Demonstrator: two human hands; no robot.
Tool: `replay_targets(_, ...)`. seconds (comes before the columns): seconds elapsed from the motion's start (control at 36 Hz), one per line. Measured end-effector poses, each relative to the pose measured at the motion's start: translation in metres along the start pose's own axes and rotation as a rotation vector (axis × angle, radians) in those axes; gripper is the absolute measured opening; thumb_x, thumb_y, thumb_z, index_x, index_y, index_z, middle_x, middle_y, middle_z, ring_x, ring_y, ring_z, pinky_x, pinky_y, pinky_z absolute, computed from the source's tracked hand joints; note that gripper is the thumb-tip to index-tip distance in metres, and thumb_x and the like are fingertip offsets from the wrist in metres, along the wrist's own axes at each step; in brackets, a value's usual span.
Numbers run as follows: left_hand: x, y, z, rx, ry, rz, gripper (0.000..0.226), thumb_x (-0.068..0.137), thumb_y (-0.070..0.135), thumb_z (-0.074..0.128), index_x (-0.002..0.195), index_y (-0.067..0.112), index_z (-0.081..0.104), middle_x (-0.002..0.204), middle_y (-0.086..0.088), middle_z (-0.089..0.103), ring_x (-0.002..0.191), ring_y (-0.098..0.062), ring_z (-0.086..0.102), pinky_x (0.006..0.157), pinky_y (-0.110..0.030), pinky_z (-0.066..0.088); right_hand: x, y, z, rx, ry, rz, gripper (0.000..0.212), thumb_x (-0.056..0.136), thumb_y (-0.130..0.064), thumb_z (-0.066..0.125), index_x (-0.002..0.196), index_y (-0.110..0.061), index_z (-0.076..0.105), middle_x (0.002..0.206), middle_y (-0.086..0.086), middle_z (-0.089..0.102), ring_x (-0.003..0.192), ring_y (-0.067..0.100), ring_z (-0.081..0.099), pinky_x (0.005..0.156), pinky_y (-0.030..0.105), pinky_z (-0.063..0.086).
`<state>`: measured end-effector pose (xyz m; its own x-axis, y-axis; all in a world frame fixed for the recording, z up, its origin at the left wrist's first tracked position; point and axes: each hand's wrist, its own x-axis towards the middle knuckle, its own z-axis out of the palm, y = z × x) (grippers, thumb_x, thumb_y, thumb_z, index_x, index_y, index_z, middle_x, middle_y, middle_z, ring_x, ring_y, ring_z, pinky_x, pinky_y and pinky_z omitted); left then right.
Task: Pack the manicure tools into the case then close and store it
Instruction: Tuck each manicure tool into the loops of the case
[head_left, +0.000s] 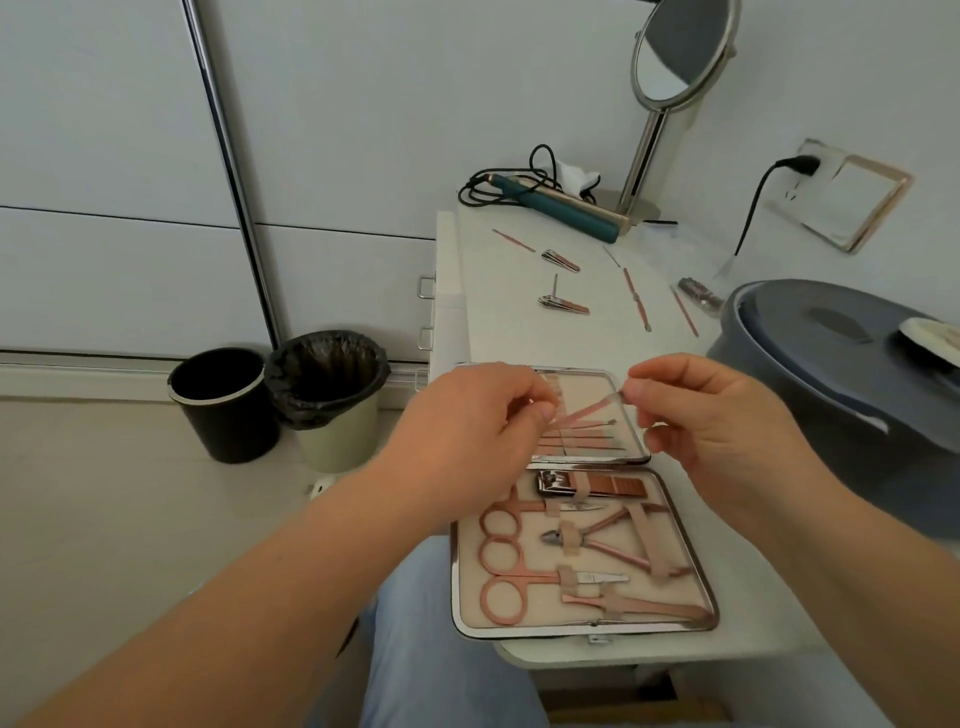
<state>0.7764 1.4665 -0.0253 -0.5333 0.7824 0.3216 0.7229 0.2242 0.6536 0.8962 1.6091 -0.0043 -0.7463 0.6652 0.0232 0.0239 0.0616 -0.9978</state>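
Over the open case's (670, 493) far half, the left hand (467, 436) pinches the low end of a slim rose-gold tool (587, 411), whose long axis rises rightward to the pinching right hand (727, 431); the elastic loops lie directly beneath.

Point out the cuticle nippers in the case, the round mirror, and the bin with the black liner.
cuticle nippers (597, 540): head view, on the pivot behind the strap.
round mirror (680, 47): head view, on the glass.
bin with the black liner (337, 436): head view, on its pale outer wall.
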Motion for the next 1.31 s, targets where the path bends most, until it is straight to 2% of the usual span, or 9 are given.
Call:
replay_targets(0.11,0.007,-0.009,0.002,0.129,0.006,0.012,0.022,0.087,0.025,0.048,0.105,0.031,0.06,0.101,0.012,0.057,0.096,-0.007,0.048,0.08,-0.025,0.038,0.005,0.008,-0.017,-0.026,0.161,0.027,0.013,0.077,-0.008,0.068,0.07,-0.019,0.068,0.062,-0.003,0.065,0.055,0.007,0.056,0.052,0.024,0.046)
replay_targets(0.19,0.009,-0.018,0.006,0.201,-0.025,0.019,0.032,0.083,0.013,0.045,0.107,0.028,0.06,0.11,0.007,0.057,0.103,-0.011,0.045,0.086,-0.023,0.032,0.007,0.015,-0.023,-0.11,0.262,0.017,0.011,0.079,-0.008,0.066,0.074,-0.018,0.064,0.057,-0.004,0.061,0.05,0.005,0.055,0.048,0.02,0.045)
replay_targets(0.39,0.012,-0.026,0.008,0.219,-0.028,0.016,0.018,0.083,0.028,0.054,0.095,0.033,0.066,0.104,0.014,0.058,0.098,-0.006,0.048,0.081,-0.019,0.027,0.01,0.024,-0.029,-0.252,0.271,-0.024,0.004,0.082,-0.014,0.064,0.079,-0.015,0.062,0.048,-0.006,0.061,0.04,0.001,0.05,0.042,0.012,0.045)
replay_targets(0.56,0.024,-0.019,0.003,0.13,-0.034,-0.086,0.003,0.075,0.035,0.063,0.072,0.035,0.066,0.085,0.015,0.058,0.087,-0.008,0.054,0.082,-0.034,0.045,0.018,0.029,-0.028,-0.207,0.28,0.014,0.006,0.08,-0.018,0.067,0.075,-0.019,0.063,0.05,-0.006,0.062,0.042,0.003,0.053,0.053,0.024,0.045)
replay_targets(0.64,0.028,-0.018,0.003,0.156,-0.054,-0.087,0.009,0.071,0.038,0.067,0.064,0.034,0.063,0.081,0.016,0.055,0.088,-0.009,0.053,0.083,-0.035,0.045,0.021,0.031,-0.028,-0.195,0.267,0.02,0.007,0.079,-0.016,0.068,0.075,-0.02,0.063,0.049,-0.006,0.061,0.043,0.005,0.053,0.051,0.025,0.044)
replay_targets(0.83,0.037,-0.02,0.001,0.156,-0.115,-0.094,0.007,0.072,0.036,0.069,0.068,0.03,0.068,0.084,0.012,0.061,0.09,-0.009,0.05,0.08,-0.027,0.041,0.027,0.033,-0.028,-0.265,0.208,0.015,0.009,0.079,-0.013,0.068,0.079,-0.02,0.061,0.048,-0.004,0.06,0.042,0.006,0.052,0.045,0.02,0.044)
replay_targets(0.94,0.038,-0.022,0.002,0.161,-0.113,-0.091,0.005,0.074,0.035,0.068,0.07,0.03,0.068,0.086,0.011,0.061,0.093,-0.011,0.05,0.084,-0.031,0.042,0.033,0.032,-0.03,-0.336,0.157,0.034,0.006,0.078,-0.012,0.068,0.08,-0.015,0.062,0.047,-0.003,0.061,0.037,0.005,0.05,0.039,0.014,0.043)
replay_targets(1.11,0.035,-0.024,0.001,0.124,-0.106,-0.076,0.007,0.074,0.036,0.066,0.069,0.031,0.068,0.085,0.016,0.057,0.093,-0.009,0.05,0.084,-0.031,0.043,0.041,0.032,-0.034,-0.371,0.048,0.114,0.011,0.076,-0.007,0.069,0.073,-0.016,0.063,0.05,0.001,0.063,0.041,0.01,0.053,0.039,0.017,0.041)
replay_targets(1.31,0.028,-0.028,0.007,0.112,-0.067,-0.028,0.018,0.081,0.034,0.054,0.093,0.035,0.067,0.095,0.011,0.053,0.098,-0.011,0.045,0.092,-0.032,0.035,0.048,0.024,-0.03,-0.466,-0.068,0.18,0.007,0.076,-0.009,0.07,0.077,-0.013,0.064,0.047,-0.001,0.062,0.041,0.005,0.054,0.038,0.015,0.042)
